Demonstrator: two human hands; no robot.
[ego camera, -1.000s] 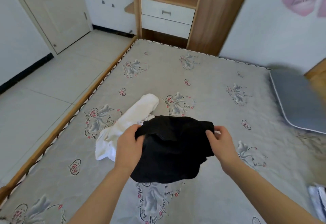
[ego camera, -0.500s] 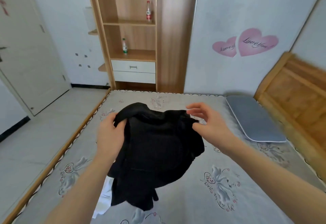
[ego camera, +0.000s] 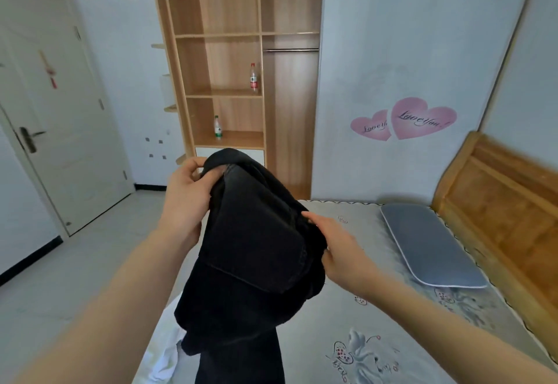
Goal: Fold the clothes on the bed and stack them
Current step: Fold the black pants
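A black garment [ego camera: 253,250] is held bunched above the bed [ego camera: 371,317], its top edge pinched by the left hand [ego camera: 187,199] and its side gripped by the right hand [ego camera: 338,247], so an uneven fold could be caused if edges are not found.

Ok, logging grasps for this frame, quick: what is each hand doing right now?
Left hand: grips the upper edge of the black garment.
Right hand: holds the same garment at its right side.
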